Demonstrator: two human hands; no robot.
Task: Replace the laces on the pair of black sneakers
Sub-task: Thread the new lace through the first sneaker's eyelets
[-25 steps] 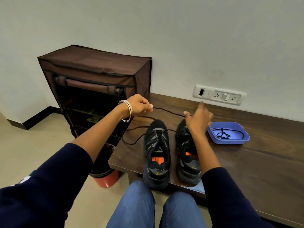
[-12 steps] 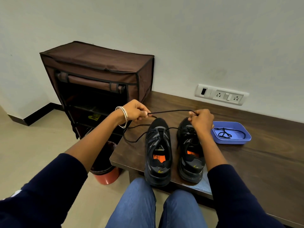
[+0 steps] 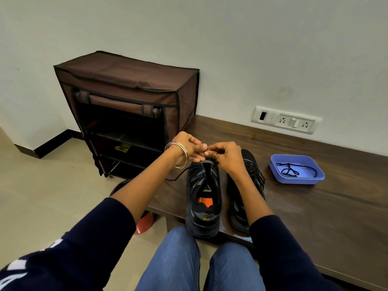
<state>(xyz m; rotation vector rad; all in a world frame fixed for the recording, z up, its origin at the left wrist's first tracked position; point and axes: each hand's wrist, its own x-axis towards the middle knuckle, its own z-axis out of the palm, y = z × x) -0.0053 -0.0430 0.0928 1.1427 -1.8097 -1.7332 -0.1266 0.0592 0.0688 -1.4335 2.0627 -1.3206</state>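
Hands: left hand point(image 3: 190, 147) and right hand point(image 3: 225, 155) meet fingertip to fingertip, pinching the black lace point(image 3: 180, 174).
Left sneaker point(image 3: 203, 198): directly beneath both hands.
Right sneaker point(image 3: 251, 171): under the right wrist.
Blue tray point(image 3: 315, 179): right of the hands, holding another lace.

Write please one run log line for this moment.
left hand: pinches lace | right hand: pinches lace | left sneaker: being laced | tray: holds other lace
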